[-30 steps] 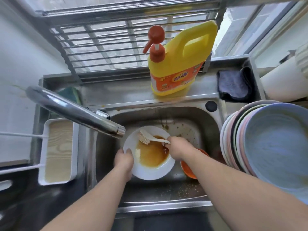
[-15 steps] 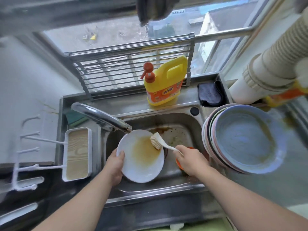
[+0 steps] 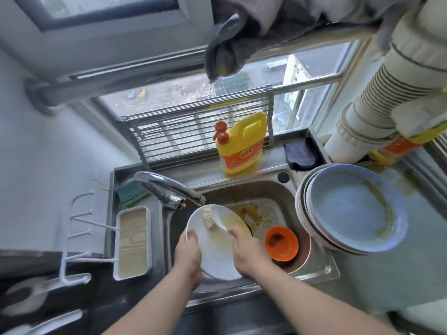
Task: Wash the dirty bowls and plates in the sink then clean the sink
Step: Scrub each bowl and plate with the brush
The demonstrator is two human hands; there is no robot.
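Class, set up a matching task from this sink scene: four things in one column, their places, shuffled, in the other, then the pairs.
1. white round plate
2. small orange bowl
3. yellow detergent bottle
4. green sponge

A. on the ledge behind the sink
B. left of the tap's base
C. gripped by the left hand
D. on the sink floor

Pairs: 1-C, 2-D, 3-A, 4-B

One white plate (image 3: 217, 252), one orange bowl (image 3: 280, 243), one scrubbing brush (image 3: 212, 220), two hands, one yellow detergent bottle (image 3: 239, 143), one green sponge (image 3: 131, 193); the stacked dishes (image 3: 350, 209) are too overlapped to count.
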